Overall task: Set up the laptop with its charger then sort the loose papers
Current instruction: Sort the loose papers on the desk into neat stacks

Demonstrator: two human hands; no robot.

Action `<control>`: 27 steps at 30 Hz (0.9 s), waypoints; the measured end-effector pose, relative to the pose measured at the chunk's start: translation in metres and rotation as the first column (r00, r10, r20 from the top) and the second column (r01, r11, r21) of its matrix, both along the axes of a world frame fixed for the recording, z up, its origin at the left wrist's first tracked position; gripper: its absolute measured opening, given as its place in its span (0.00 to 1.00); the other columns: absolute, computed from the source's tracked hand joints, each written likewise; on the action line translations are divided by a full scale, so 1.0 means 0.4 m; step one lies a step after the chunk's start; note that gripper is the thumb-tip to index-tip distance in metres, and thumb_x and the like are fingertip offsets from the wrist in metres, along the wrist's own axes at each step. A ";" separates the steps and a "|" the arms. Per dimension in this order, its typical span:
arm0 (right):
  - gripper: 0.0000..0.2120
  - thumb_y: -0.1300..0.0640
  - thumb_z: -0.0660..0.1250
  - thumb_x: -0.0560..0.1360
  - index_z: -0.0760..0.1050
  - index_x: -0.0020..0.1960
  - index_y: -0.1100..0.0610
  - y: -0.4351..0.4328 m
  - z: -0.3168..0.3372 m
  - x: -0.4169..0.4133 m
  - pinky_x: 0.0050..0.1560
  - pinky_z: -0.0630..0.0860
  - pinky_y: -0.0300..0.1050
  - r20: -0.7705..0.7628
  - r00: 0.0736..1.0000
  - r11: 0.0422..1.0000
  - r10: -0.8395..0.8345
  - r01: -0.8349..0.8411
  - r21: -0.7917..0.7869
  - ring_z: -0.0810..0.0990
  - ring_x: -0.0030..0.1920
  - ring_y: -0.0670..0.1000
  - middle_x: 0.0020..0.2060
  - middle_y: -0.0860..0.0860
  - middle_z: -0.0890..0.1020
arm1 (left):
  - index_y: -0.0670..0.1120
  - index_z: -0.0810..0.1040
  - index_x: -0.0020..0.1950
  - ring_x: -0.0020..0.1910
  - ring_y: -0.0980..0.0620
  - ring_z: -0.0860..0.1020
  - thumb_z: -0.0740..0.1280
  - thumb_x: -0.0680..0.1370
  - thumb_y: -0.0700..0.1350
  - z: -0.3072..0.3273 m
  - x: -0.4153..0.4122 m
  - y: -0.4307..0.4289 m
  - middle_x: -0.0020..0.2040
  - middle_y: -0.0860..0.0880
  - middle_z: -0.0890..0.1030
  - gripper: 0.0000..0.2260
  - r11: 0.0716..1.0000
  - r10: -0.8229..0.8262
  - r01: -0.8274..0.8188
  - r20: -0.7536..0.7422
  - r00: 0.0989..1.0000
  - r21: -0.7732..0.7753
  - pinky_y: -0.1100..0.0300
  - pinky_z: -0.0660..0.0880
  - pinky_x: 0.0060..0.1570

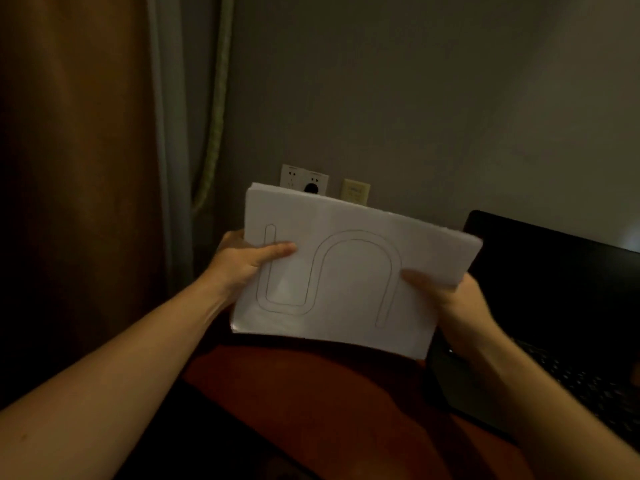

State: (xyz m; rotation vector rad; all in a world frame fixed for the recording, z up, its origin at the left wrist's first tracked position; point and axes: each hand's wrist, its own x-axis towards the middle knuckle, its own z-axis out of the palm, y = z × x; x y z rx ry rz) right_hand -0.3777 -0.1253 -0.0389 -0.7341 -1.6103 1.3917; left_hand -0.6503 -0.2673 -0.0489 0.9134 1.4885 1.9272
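Now: paper stack held up in both hands, open laptop at the right

Around the hands, a brown curtain [79,168] fills the left side, with a paler grey-green drape edge beside it. A plain grey wall [415,98] runs behind. Low on that wall sits a white socket plate [303,178] with a black plug [311,188] in it, and a small beige wall plate [356,191] is just beside it on the right. The top edge of the stack of papers [349,271] covers the lower part of the socket plate and the plug, so any cable is hidden.

The black laptop [554,289] stands open at the right. Its screen is dark, and its keyboard is dimly visible toward the lower right corner. The stack's right corner overlaps the screen's left edge. A reddish-brown surface [311,393] lies below the papers; I cannot tell what it is.

The stack is held in the air between wall and camera, its printed face turned toward the camera. Its long axis runs left to right and dips slightly to the right. The top sheet bears a thin outlined looping band.

The left hand [242,261] grips the left edge, thumb [280,249] laid flat across the front. The right hand [446,292] grips the lower right edge, thumb [415,277] on the front and fingers behind.
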 end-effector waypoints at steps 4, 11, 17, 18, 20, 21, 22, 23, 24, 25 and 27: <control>0.23 0.56 0.80 0.69 0.78 0.62 0.52 -0.019 -0.078 -0.005 0.50 0.83 0.64 -0.027 0.998 0.998 -0.057 0.056 -0.031 0.86 0.51 0.57 0.52 0.53 0.86 | 0.50 0.80 0.53 0.45 0.51 0.85 0.79 0.63 0.46 -0.035 0.012 0.002 0.49 0.49 0.85 0.20 0.999 0.031 -0.032 -0.037 0.999 -0.016 0.60 0.81 0.36; 0.29 0.53 0.81 0.68 0.75 0.66 0.49 -0.030 -0.107 0.001 0.51 0.82 0.62 -0.037 0.998 0.998 -0.043 0.044 0.051 0.84 0.56 0.57 0.57 0.52 0.84 | 0.50 0.80 0.57 0.50 0.53 0.85 0.79 0.60 0.50 -0.064 0.006 -0.012 0.52 0.50 0.85 0.26 1.000 -0.013 0.012 -0.084 0.996 -0.007 0.52 0.81 0.47; 0.22 0.58 0.78 0.70 0.79 0.63 0.54 -0.038 -0.109 -0.001 0.52 0.82 0.62 -0.011 0.999 0.999 -0.034 0.034 0.003 0.86 0.52 0.56 0.53 0.52 0.86 | 0.52 0.80 0.52 0.44 0.59 0.83 0.80 0.64 0.42 -0.090 0.007 -0.012 0.48 0.54 0.84 0.19 0.995 -0.015 0.004 -0.110 0.994 -0.102 0.63 0.80 0.41; 0.22 0.58 0.78 0.70 0.79 0.62 0.54 -0.036 -0.102 0.001 0.52 0.82 0.62 -0.038 0.998 0.999 -0.047 0.047 -0.002 0.86 0.52 0.57 0.53 0.52 0.86 | 0.52 0.80 0.51 0.46 0.58 0.83 0.80 0.65 0.41 -0.082 0.007 -0.009 0.48 0.54 0.83 0.18 0.996 0.003 -0.013 -0.102 0.995 -0.089 0.62 0.79 0.41; 0.22 0.57 0.78 0.71 0.78 0.63 0.53 -0.038 -0.105 0.002 0.50 0.83 0.61 -0.070 0.995 0.998 -0.069 0.069 -0.002 0.86 0.52 0.56 0.53 0.52 0.86 | 0.53 0.80 0.51 0.48 0.56 0.82 0.80 0.66 0.40 -0.077 0.007 -0.007 0.49 0.55 0.84 0.18 0.998 0.017 -0.023 -0.111 0.994 -0.055 0.59 0.79 0.46; 0.21 0.57 0.78 0.71 0.78 0.62 0.53 -0.040 -0.114 0.000 0.51 0.83 0.60 -0.062 0.995 0.997 -0.080 0.080 0.006 0.86 0.52 0.55 0.53 0.51 0.86 | 0.54 0.80 0.51 0.48 0.57 0.82 0.80 0.66 0.40 -0.085 0.007 -0.004 0.49 0.56 0.84 0.18 0.999 0.015 -0.021 -0.123 0.992 -0.049 0.57 0.79 0.48; 0.21 0.57 0.77 0.71 0.78 0.62 0.53 -0.043 -0.127 -0.004 0.52 0.83 0.60 -0.038 0.996 0.996 -0.085 0.086 0.008 0.86 0.52 0.54 0.52 0.51 0.86 | 0.55 0.79 0.50 0.48 0.57 0.82 0.80 0.66 0.40 -0.098 0.009 -0.002 0.49 0.57 0.84 0.19 0.998 0.015 -0.023 -0.124 0.992 -0.057 0.56 0.78 0.50; 0.21 0.57 0.77 0.70 0.78 0.62 0.54 -0.046 -0.140 -0.009 0.53 0.82 0.61 -0.008 0.996 0.996 -0.089 0.089 -0.005 0.86 0.51 0.53 0.52 0.51 0.86 | 0.56 0.79 0.50 0.48 0.57 0.81 0.80 0.65 0.39 -0.113 0.012 -0.001 0.48 0.57 0.83 0.19 0.996 0.026 -0.035 -0.112 0.993 -0.077 0.55 0.78 0.52; 0.22 0.57 0.77 0.70 0.77 0.62 0.54 -0.047 -0.149 -0.014 0.55 0.82 0.62 0.016 0.996 0.996 -0.086 0.086 -0.025 0.85 0.52 0.53 0.52 0.51 0.86 | 0.55 0.78 0.49 0.48 0.57 0.81 0.81 0.65 0.40 -0.124 0.013 -0.001 0.48 0.57 0.82 0.20 0.994 0.038 -0.047 -0.092 0.995 -0.098 0.54 0.77 0.54; 0.22 0.57 0.77 0.70 0.77 0.63 0.54 -0.047 -0.152 -0.020 0.55 0.81 0.63 0.030 0.996 0.995 -0.085 0.086 -0.042 0.85 0.52 0.54 0.53 0.51 0.85 | 0.54 0.79 0.49 0.49 0.56 0.81 0.81 0.63 0.41 -0.129 0.011 0.002 0.49 0.56 0.82 0.20 0.993 0.042 -0.050 -0.073 0.996 -0.111 0.53 0.77 0.55; 0.22 0.56 0.77 0.71 0.77 0.63 0.53 -0.045 -0.148 -0.027 0.56 0.81 0.63 0.046 0.994 0.994 -0.095 0.097 -0.056 0.85 0.52 0.54 0.53 0.51 0.85 | 0.53 0.80 0.50 0.50 0.55 0.81 0.81 0.62 0.42 -0.125 0.008 0.006 0.50 0.54 0.83 0.20 0.991 0.034 -0.041 -0.059 0.998 -0.124 0.52 0.78 0.54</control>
